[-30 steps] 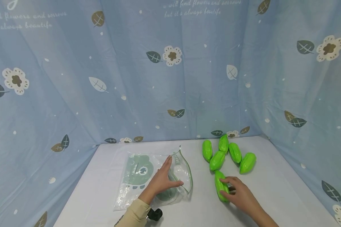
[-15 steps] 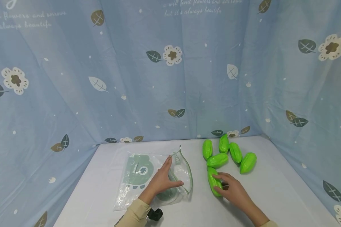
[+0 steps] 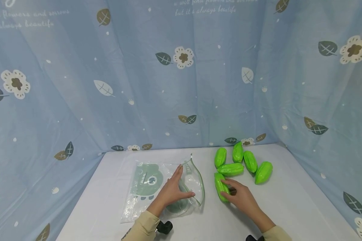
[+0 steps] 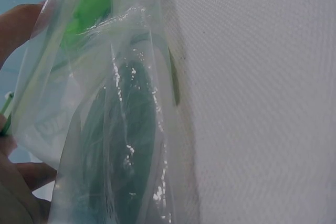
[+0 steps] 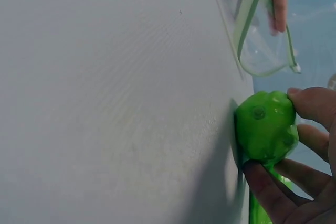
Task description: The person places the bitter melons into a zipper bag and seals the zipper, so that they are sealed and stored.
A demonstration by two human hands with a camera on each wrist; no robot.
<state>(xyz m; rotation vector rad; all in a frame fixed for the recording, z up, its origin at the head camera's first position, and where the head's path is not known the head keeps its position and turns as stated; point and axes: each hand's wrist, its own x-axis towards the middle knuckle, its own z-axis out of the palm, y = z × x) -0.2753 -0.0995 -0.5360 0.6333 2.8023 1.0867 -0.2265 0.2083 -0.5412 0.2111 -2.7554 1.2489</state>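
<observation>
My right hand [image 3: 242, 198] grips a bright green, ridged fruit [image 3: 219, 186], plump like a carambola, with thumb and fingers on its sides. In the right wrist view that fruit [image 5: 262, 121] shows its lobed end close to the white tabletop. Beyond it, another green fruit [image 3: 230, 169] lies crosswise. My left hand [image 3: 170, 192] is at the mouth of a clear zip bag [image 3: 147, 182] with a green cartoon print, thumb and index spread wide apart; the mouth gapes to the right. In the left wrist view the clear film [image 4: 123, 129] hides part of the fingers.
Several more green fruits [image 3: 263, 173] lie at the back right of the white table [image 3: 289, 201]. A patterned blue curtain [image 3: 184, 87] hangs round the back and sides. Dark fittings [image 3: 164, 227] show by the wrists.
My right hand has moved left and slightly away from me, with the gripped fruit nearer the bag. The fruit beyond it has turned crosswise. My left hand and the bag stay put.
</observation>
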